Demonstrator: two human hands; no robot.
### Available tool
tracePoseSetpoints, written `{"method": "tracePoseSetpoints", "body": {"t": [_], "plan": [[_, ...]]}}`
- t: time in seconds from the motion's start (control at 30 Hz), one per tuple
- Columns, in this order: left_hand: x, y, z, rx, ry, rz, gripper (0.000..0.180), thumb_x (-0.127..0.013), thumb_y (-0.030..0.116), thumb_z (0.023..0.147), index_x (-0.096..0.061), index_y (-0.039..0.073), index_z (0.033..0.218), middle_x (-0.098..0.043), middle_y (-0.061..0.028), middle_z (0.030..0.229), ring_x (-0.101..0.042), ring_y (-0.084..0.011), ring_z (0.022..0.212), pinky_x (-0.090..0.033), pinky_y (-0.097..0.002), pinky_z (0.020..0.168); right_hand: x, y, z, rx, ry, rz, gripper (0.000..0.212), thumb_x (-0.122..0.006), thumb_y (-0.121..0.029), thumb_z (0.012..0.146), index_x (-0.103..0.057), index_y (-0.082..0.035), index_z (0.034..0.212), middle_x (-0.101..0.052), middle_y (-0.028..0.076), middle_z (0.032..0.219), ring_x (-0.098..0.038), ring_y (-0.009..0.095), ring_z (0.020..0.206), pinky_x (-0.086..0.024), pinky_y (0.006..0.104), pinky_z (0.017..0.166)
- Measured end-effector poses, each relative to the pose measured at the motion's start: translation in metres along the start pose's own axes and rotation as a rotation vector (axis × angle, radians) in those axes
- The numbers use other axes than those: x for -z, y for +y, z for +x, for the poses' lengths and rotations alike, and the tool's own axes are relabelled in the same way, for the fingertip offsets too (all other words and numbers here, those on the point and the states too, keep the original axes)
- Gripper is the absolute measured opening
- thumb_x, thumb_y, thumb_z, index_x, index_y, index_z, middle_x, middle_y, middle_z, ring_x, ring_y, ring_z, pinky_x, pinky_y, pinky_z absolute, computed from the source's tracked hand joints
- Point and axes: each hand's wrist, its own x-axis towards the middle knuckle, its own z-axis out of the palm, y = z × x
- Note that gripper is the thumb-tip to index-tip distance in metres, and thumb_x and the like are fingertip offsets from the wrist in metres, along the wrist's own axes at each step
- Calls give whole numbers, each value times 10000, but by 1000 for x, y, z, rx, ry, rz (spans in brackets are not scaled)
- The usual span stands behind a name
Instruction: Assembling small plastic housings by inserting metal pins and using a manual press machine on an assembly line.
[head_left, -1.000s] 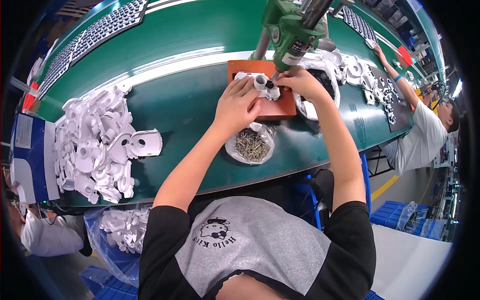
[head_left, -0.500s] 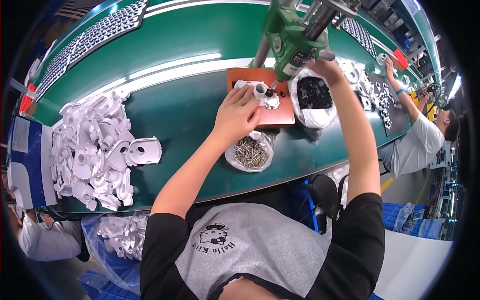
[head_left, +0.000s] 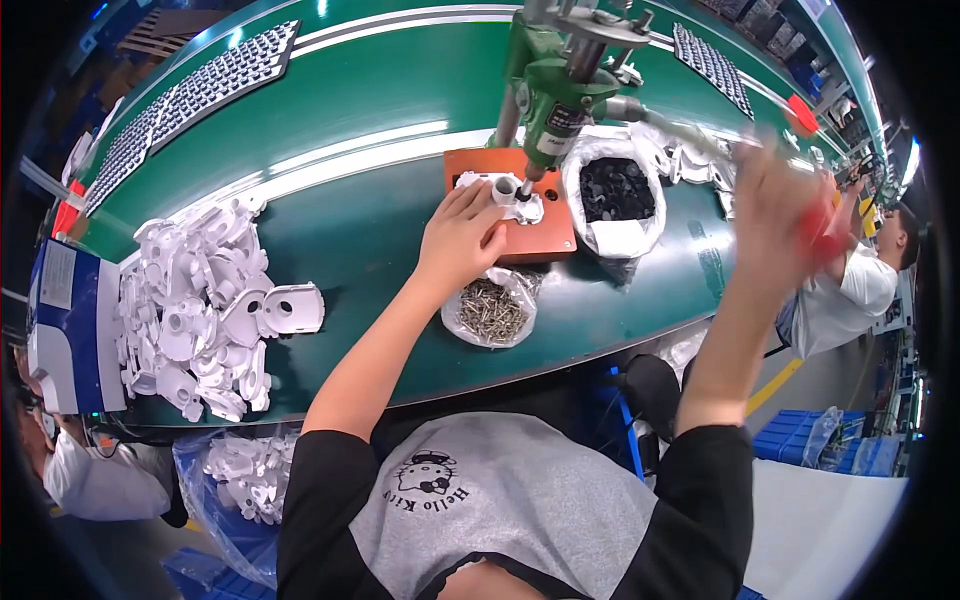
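My left hand [head_left: 462, 235] rests on the orange base plate [head_left: 540, 238] and steadies a white plastic part [head_left: 506, 191] under the head of a green bench press [head_left: 555, 80]. Out to the right, my right hand [head_left: 775, 200] is blurred by motion. It is closed around the red-tipped handle [head_left: 818, 232] of the press's long metal lever [head_left: 680, 130]. A small open bag of metal screws [head_left: 490, 310] lies just in front of the plate, below my left hand.
A white bag of small black parts [head_left: 612, 190] stands right of the plate. White plastic housings [head_left: 195, 310] are heaped on the green belt's left, beside a blue-and-white box [head_left: 65, 320]. Grey trays [head_left: 190, 100] lie farther back. Another person [head_left: 850, 290] works at the right.
My right hand left the white part, took the lever handle and swung out to the right and downward. My left hand stayed on the part.
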Motion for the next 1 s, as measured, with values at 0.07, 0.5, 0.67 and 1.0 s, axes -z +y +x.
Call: {"method": "tracePoseSetpoints", "body": {"t": [0.07,0.5,0.67,1.0], "plan": [[-1,-3,-3,-7,-22,21,195,-616,163,745,-641,62,910,-605,-174,1134,-547,-311,1107,-385,-410,1005,-10,40,-84,336,-243,-612,398,-416,-402,791,-534,-56,632,-477,80,632,-491,246,764,-305,428,963],[-10,-26,38,76,-367,16,651,-662,333,734,-425,34,1261,-443,-200,1304,-404,-370,1209,-301,-467,1017,-46,58,134,452,133,-480,313,-577,-85,794,-499,19,1078,-582,69,935,-518,142,819,-411,285,782],[29,-6,71,-42,-450,61,487,-749,263,625,-565,45,1019,-599,-117,826,-570,-307,784,-444,-385,730,29,112,147,-69,441,-651,320,-624,-219,809,-543,-17,1043,-577,80,938,-529,181,845,-439,313,755],[53,-101,77,405,-186,6,380,-624,256,835,-506,-7,1082,-543,-226,1075,-529,-360,1017,-405,-398,881,229,51,-19,-481,647,-2017,429,-563,-256,797,-563,-245,1226,-309,225,1408,-405,379,1218,-356,511,974]]}}
